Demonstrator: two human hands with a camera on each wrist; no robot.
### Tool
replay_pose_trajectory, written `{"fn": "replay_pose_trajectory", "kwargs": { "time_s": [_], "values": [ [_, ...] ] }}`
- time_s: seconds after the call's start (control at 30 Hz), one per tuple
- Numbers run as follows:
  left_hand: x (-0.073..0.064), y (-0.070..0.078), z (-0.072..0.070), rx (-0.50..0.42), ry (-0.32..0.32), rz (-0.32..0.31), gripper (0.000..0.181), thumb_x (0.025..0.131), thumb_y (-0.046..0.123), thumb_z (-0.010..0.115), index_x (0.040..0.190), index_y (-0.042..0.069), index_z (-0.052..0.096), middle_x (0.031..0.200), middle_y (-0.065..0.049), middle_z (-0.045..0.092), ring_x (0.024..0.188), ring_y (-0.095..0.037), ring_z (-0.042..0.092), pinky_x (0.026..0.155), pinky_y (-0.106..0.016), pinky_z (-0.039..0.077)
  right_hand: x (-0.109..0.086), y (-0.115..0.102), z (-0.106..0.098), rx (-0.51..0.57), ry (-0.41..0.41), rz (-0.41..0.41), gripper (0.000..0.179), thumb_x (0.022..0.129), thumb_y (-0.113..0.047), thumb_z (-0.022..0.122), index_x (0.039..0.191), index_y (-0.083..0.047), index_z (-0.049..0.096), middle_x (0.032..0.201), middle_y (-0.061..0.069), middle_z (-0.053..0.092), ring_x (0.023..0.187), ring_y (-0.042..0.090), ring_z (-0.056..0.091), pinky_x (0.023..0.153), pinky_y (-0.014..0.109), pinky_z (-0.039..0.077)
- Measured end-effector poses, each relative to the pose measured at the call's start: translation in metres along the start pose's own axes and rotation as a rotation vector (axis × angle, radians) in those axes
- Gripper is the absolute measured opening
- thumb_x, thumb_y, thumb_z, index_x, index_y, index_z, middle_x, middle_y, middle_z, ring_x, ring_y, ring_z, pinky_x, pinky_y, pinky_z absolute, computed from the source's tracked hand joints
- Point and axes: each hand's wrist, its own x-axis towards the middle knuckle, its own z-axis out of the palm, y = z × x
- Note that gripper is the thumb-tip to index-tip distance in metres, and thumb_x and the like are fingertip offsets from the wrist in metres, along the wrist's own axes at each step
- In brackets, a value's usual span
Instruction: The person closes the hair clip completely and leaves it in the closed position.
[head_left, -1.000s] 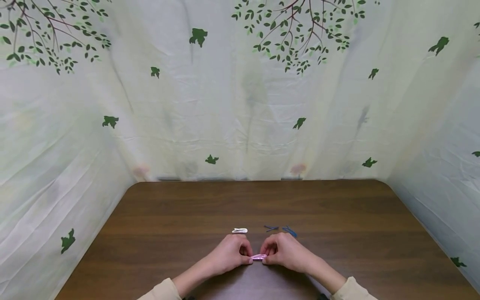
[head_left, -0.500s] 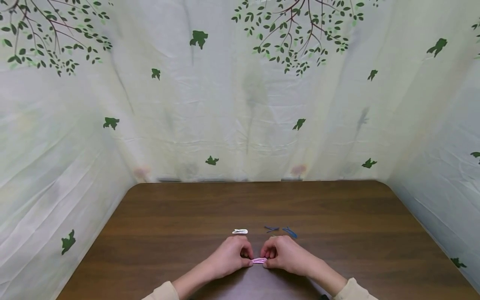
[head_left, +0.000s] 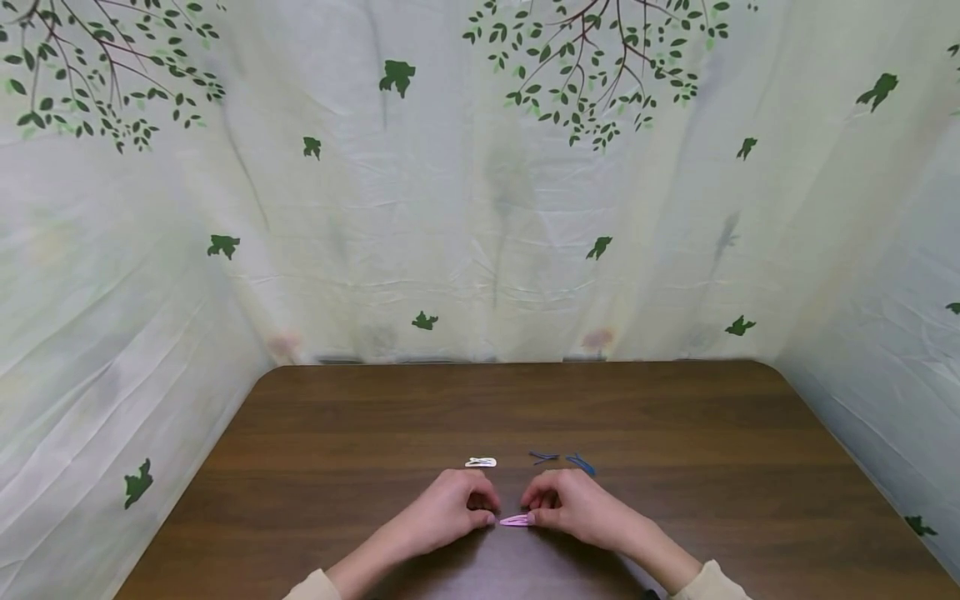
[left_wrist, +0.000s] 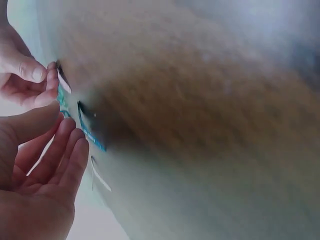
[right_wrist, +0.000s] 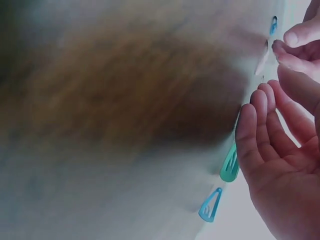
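A pink snap hair clip (head_left: 515, 521) lies between my two hands at the front of the brown table in the head view. My right hand (head_left: 581, 504) pinches its right end between thumb and finger; the thumb covers that end. Just off the left tip is my left hand (head_left: 446, 508), its thumb and fingers loosely bent around nothing. In the left wrist view, the left hand (left_wrist: 42, 165) has a gap between thumb and fingers. Behind the left hand lies a white hair clip (head_left: 481, 462).
Two bluish hair clips, one (head_left: 543, 457) beside the other (head_left: 581, 464), lie behind the right hand. In the right wrist view, one clip (right_wrist: 230, 167) looks green and another (right_wrist: 210, 205) blue. A leaf-patterned curtain (head_left: 480, 208) surrounds the table (head_left: 337, 433).
Both hands held the pink clip's ends earlier. The left hand has released it and moved slightly left, while the right hand stays on its end.
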Motion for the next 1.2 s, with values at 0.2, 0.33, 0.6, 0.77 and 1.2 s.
{"fn": "replay_pose_trajectory", "kwargs": {
  "time_s": [0.2, 0.33, 0.6, 0.77, 1.2],
  "values": [
    [-0.002, -0.006, -0.012, -0.044, 0.072, -0.045, 0.011, 0.08, 0.003, 0.077, 0.086, 0.011, 0.072, 0.081, 0.013, 0.062, 0.074, -0.001, 0.058, 0.069, -0.024, 0.051, 0.005, 0.0, -0.002, -0.005, 0.041, -0.008, 0.011, 0.089, -0.014, 0.073, 0.1, -0.014, 0.071, 0.082, -0.011, 0.064, 0.076, 0.004, 0.06, 0.068, 0.024, 0.051],
    [-0.003, -0.01, -0.021, -0.048, 0.118, -0.073, 0.01, 0.08, 0.003, 0.077, 0.088, 0.009, 0.073, 0.083, 0.01, 0.064, 0.075, -0.002, 0.059, 0.07, -0.027, 0.053, 0.012, -0.003, -0.003, -0.028, 0.077, -0.019, 0.013, 0.089, -0.015, 0.073, 0.102, -0.012, 0.071, 0.084, -0.013, 0.064, 0.078, 0.004, 0.06, 0.07, 0.024, 0.05],
    [0.0, -0.022, -0.034, -0.013, 0.214, -0.122, 0.011, 0.08, 0.003, 0.078, 0.089, 0.007, 0.073, 0.082, 0.009, 0.065, 0.072, -0.006, 0.06, 0.066, -0.025, 0.051, 0.032, -0.011, -0.006, -0.025, 0.12, 0.006, 0.015, 0.092, -0.014, 0.07, 0.106, -0.009, 0.071, 0.089, -0.013, 0.065, 0.083, 0.007, 0.061, 0.077, 0.028, 0.051],
    [0.002, -0.033, -0.037, -0.086, 0.237, -0.196, 0.012, 0.08, 0.003, 0.078, 0.091, 0.005, 0.073, 0.08, 0.006, 0.066, 0.071, -0.01, 0.061, 0.064, -0.024, 0.051, 0.045, -0.011, -0.004, -0.023, 0.125, 0.022, 0.015, 0.092, -0.012, 0.07, 0.106, -0.007, 0.071, 0.089, -0.01, 0.066, 0.082, 0.008, 0.061, 0.075, 0.028, 0.051],
    [0.007, -0.051, -0.04, -0.12, 0.164, -0.245, 0.014, 0.081, 0.006, 0.078, 0.094, 0.003, 0.072, 0.079, 0.002, 0.066, 0.073, -0.015, 0.061, 0.064, -0.025, 0.05, 0.072, -0.012, -0.001, -0.118, 0.083, 0.03, 0.016, 0.09, -0.007, 0.07, 0.106, -0.005, 0.071, 0.09, -0.003, 0.068, 0.081, 0.008, 0.061, 0.076, 0.03, 0.051]
  ]
}}
